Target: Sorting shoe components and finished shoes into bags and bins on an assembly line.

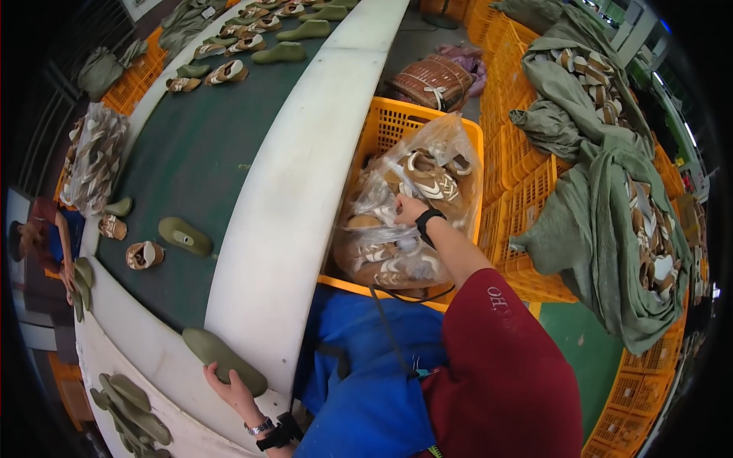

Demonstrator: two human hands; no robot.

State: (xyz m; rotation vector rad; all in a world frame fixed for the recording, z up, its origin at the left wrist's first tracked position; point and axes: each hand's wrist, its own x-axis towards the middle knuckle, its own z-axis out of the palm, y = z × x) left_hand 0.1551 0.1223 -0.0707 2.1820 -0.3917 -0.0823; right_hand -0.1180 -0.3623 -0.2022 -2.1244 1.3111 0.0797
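Observation:
My left hand (233,393) is wrapped around the near end of a green shoe last (223,360), which lies at the near end of the white table border. My right hand (411,211) reaches into a yellow plastic crate (477,153) on my right. Its fingers are closed on the edge of a clear plastic bag (447,131). Inside the bag lie several brown and white shoe uppers (431,182). Whether my fingers also touch an upper is hidden by the hand and the plastic.
A green conveyor belt (195,130) carries lasts and uppers. Near its close end lie a last (185,236) and a brown upper (145,256). More lasts (131,412) lie at lower left. Across the belt, a co-worker's hand (69,275) touches lasts. Stacked yellow crates (508,191) stand right.

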